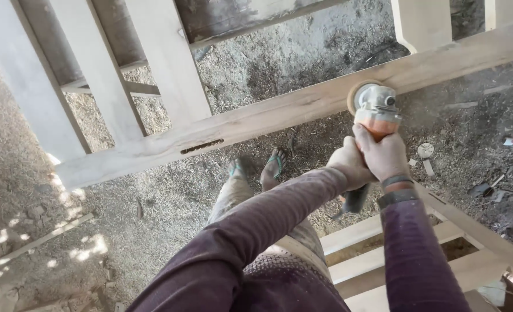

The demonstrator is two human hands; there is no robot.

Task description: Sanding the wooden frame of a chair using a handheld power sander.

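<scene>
At two o'clock in the head view: an orange angle grinder (376, 113), disc pressed to a long wooden rail (279, 112). It is gripped by both hands, the right hand (387, 155) closed round the body, the left hand (349, 164) closed just behind. At six o'clock: sandalled feet (262, 166) on the sawdust-strewn floor (152, 219).

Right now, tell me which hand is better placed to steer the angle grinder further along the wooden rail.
The right hand: it wraps the angle grinder body just behind the head, closest to the disc on the wooden rail. The left hand sits lower, beside it, toward the rear of the tool.
</scene>
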